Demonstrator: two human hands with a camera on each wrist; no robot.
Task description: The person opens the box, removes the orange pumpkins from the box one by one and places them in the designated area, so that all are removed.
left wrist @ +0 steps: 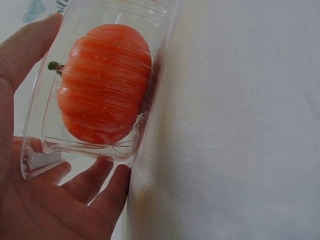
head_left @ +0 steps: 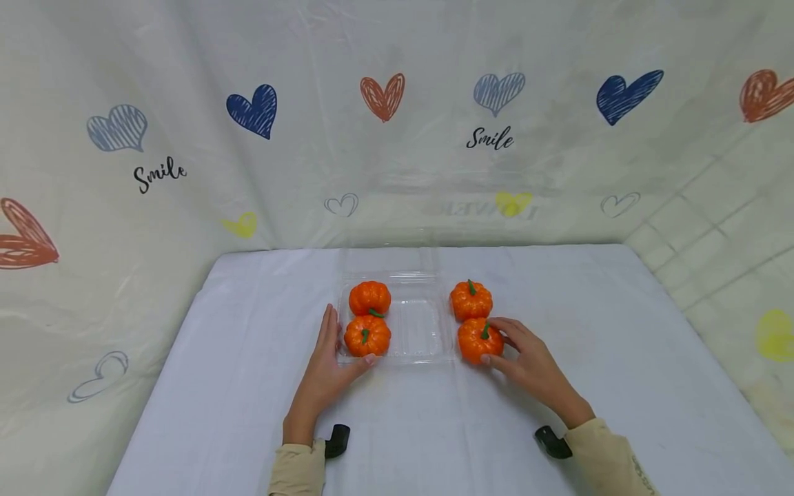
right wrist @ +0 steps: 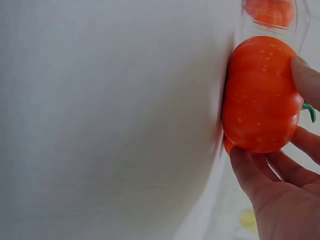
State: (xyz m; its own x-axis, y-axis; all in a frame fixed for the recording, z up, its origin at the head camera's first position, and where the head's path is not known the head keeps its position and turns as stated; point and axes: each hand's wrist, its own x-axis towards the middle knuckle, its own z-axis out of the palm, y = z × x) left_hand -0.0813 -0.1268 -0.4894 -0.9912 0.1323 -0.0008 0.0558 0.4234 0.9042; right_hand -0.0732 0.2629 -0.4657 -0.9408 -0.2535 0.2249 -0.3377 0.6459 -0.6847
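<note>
A clear plastic clamshell container [head_left: 422,331] lies with its lid [head_left: 391,258] folded back. Two small orange toy pumpkins with green stems sit in its left half, one behind [head_left: 369,297] and one in front [head_left: 372,339]. My left hand [head_left: 331,365] holds the container's front left corner, thumb on the front rim and fingers along the left side. To the right of the container, my right hand [head_left: 527,362] grips a pumpkin [right wrist: 260,95] between thumb and fingers, and that pumpkin appears to rest on the table. Just behind it sits another pumpkin [head_left: 471,302].
A white cloth covers the table [head_left: 620,344]. Behind and at the sides hangs a pale curtain [head_left: 428,41] printed with hearts and "Smile". Black devices [head_left: 338,441] are worn at both wrists, beside beige sleeves [head_left: 298,472].
</note>
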